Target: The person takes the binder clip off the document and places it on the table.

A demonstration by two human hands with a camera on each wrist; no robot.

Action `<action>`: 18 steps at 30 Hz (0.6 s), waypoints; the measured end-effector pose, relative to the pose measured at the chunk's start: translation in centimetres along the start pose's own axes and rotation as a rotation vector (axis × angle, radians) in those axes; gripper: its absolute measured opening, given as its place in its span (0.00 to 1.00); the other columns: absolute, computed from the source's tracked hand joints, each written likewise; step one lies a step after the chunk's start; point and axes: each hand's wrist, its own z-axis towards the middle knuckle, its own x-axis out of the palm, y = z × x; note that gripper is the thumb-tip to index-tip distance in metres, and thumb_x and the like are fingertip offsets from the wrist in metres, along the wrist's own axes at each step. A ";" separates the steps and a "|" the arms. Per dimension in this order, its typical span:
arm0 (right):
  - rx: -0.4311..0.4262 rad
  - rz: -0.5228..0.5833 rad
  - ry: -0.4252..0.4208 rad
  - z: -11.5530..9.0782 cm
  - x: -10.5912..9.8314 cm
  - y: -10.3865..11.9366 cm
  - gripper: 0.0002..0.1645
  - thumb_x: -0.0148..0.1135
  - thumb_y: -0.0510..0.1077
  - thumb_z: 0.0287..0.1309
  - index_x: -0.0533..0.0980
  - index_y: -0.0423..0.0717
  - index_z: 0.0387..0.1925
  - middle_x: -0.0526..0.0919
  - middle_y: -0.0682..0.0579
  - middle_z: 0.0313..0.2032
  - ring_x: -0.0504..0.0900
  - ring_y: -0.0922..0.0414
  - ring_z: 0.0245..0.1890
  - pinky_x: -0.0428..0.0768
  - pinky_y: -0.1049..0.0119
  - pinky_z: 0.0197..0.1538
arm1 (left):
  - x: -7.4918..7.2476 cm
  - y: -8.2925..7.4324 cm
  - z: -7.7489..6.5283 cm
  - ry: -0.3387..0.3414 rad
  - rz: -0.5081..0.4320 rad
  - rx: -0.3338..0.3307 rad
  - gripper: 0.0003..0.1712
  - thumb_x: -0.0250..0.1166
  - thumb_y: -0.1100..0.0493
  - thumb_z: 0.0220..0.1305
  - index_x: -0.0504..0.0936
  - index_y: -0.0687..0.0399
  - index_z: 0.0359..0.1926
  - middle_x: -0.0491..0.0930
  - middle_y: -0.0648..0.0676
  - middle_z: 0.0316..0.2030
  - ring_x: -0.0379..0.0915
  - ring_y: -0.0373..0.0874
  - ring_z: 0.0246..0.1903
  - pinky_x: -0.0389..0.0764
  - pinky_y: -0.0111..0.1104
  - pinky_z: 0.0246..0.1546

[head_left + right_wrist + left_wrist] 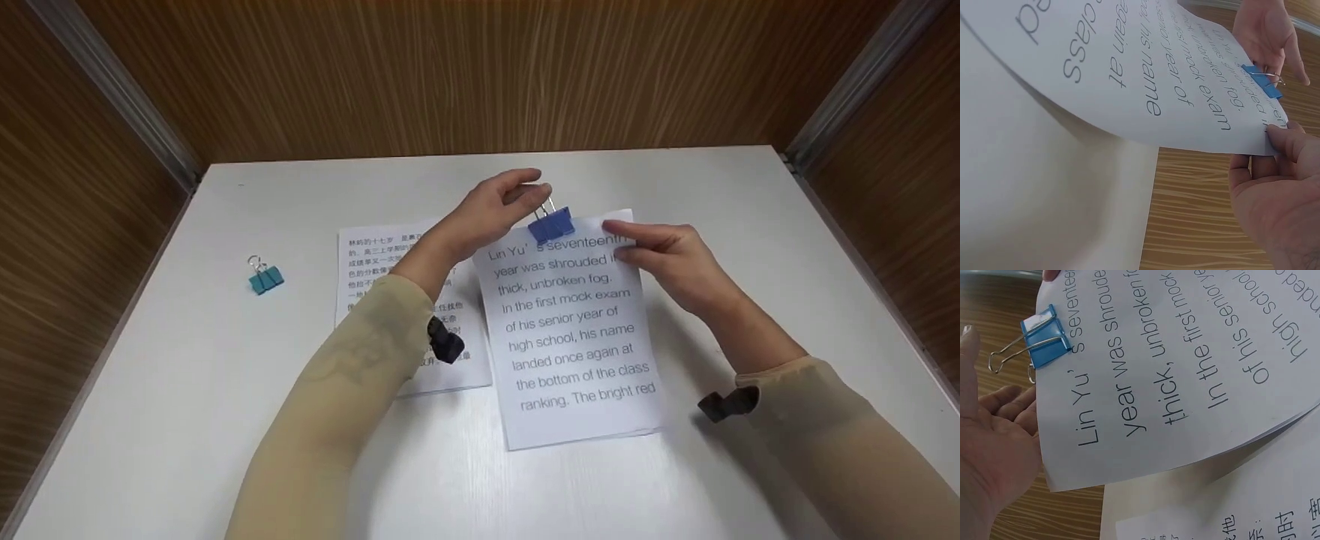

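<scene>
A blue binder clip [552,224] sits on the top edge of a stack of printed English sheets [577,337], its wire handles pointing away from the text. Beside the clip is my left hand [499,206]. The left wrist view shows its thumb [968,346] apart from the handles and its other fingers extending behind the paper. My right hand [679,266] pinches the top right corner of the sheets, thumb on the printed face and fingers beneath, as the right wrist view shows. The sheets are raised and bent, partly over another stack.
Sheets printed in Chinese [397,300] lie on the white table [187,390], left of the English ones and partly hidden by my left arm. Farther left lies a teal binder clip [266,280]. Wood-grain panels [480,75] enclose the table at the back and sides.
</scene>
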 end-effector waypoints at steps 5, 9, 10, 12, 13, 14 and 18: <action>0.003 0.011 0.000 0.1 0.1 -0.1 0.25 0.65 0.35 0.72 0.79 0.44 0.68 0.84 0.48 0.63 0.79 0.57 0.67 0.76 0.73 0.65 | 0.0 0.1 -0.2 -0.002 -0.056 -0.006 0.40 0.63 0.42 0.78 0.64 0.52 0.81 0.79 0.52 0.68 0.75 0.40 0.67 0.71 0.31 0.71; 0.018 0.012 -0.008 0.0 0.1 -0.3 0.25 0.65 0.35 0.72 0.78 0.44 0.69 0.83 0.48 0.65 0.77 0.55 0.70 0.76 0.73 0.65 | 0.0 0.4 -0.3 -0.020 -0.160 0.034 0.38 0.68 0.51 0.76 0.66 0.55 0.79 0.81 0.55 0.65 0.79 0.41 0.63 0.74 0.31 0.68; 0.023 0.013 -0.012 0.0 0.1 -0.3 0.26 0.65 0.35 0.72 0.78 0.44 0.69 0.83 0.48 0.65 0.76 0.55 0.70 0.75 0.73 0.65 | 0.0 0.5 -0.3 -0.026 -0.179 0.042 0.38 0.69 0.52 0.75 0.67 0.56 0.79 0.82 0.55 0.65 0.80 0.41 0.63 0.75 0.31 0.67; 0.035 0.020 -0.015 0.0 0.1 -0.3 0.26 0.65 0.35 0.72 0.77 0.44 0.69 0.82 0.48 0.66 0.75 0.55 0.71 0.76 0.73 0.65 | 0.0 0.6 -0.4 -0.039 -0.205 0.055 0.37 0.71 0.55 0.74 0.68 0.56 0.78 0.83 0.55 0.63 0.81 0.41 0.61 0.76 0.31 0.66; 0.041 0.022 -0.018 0.0 0.1 -0.3 0.27 0.65 0.35 0.72 0.77 0.44 0.70 0.82 0.48 0.66 0.75 0.55 0.71 0.76 0.73 0.65 | 0.0 0.6 -0.4 -0.047 -0.216 0.058 0.37 0.71 0.56 0.73 0.69 0.56 0.78 0.83 0.55 0.63 0.81 0.41 0.61 0.77 0.31 0.66; 0.046 0.025 -0.021 0.0 0.1 -0.3 0.27 0.65 0.35 0.72 0.77 0.43 0.70 0.82 0.48 0.66 0.75 0.56 0.70 0.76 0.73 0.64 | 0.1 0.6 -0.4 -0.057 -0.223 0.059 0.37 0.72 0.57 0.72 0.70 0.56 0.77 0.83 0.55 0.63 0.81 0.41 0.61 0.77 0.31 0.66; 0.055 0.021 -0.026 0.0 0.0 -0.5 0.27 0.65 0.35 0.73 0.76 0.43 0.70 0.82 0.48 0.66 0.76 0.58 0.68 0.78 0.72 0.62 | 0.5 0.5 -0.4 -0.097 -0.244 0.064 0.37 0.74 0.58 0.70 0.72 0.56 0.76 0.84 0.56 0.61 0.82 0.41 0.60 0.78 0.31 0.64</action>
